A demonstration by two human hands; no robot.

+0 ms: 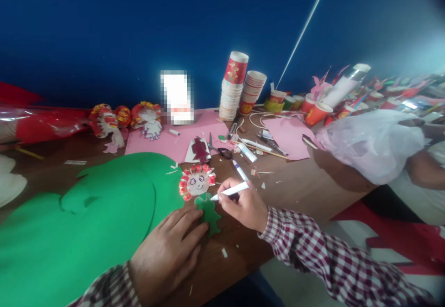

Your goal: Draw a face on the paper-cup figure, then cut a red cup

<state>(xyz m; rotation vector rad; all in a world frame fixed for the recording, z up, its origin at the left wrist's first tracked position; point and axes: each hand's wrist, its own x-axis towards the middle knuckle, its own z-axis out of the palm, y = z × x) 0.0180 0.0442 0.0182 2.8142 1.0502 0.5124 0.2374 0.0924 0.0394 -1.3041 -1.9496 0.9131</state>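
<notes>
Head view: the right hand [248, 205] pinches a white marker [232, 191] at the neck of the green cut-out [211, 219], steadied under the left hand's [167, 249] flat, open fingers; light, short strokes suit it. Cup print [236, 70] seems too blurred to read.

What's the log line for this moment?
Left hand: on green cutout | Right hand: marker, tip at cutout | Doll face: drawn, above cutout
</notes>
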